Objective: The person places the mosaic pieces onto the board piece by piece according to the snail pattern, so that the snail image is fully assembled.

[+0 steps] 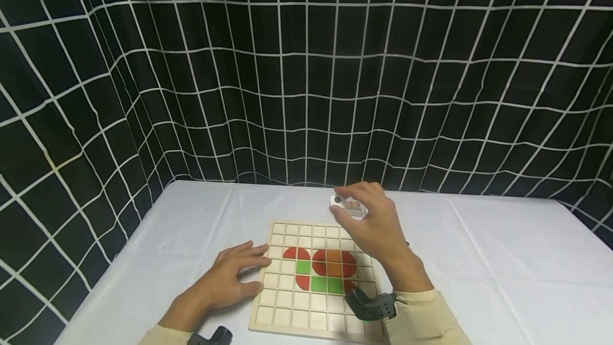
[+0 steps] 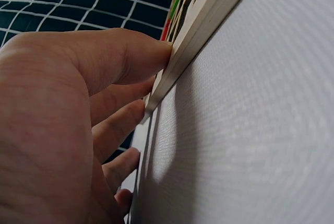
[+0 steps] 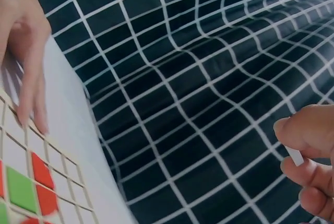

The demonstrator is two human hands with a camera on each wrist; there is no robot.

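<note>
A wooden grid board [image 1: 297, 317] lies on the table, with red, green and orange tiles set in some of its squares. My left hand [image 1: 230, 276] rests at the board's left edge, its thumb and fingers touching the rim [image 2: 201, 28]. Above the far right part of the board, my right hand [image 1: 375, 222] pinches a small white round piece with a dark dot [image 1: 333, 200] between thumb and fingers. From the right wrist, only the thin white edge of that piece [image 3: 295, 156] shows. A small picture card [image 1: 355, 206] appears behind the right hand's fingers, partly hidden.
A white cloth [image 1: 483, 260] covers the table. Black curtains with a white grid [image 1: 316, 79] stand behind it and at the sides. Dark wrist straps [image 1: 371, 305] sit over light sleeves, and the right one blocks the board's near right part.
</note>
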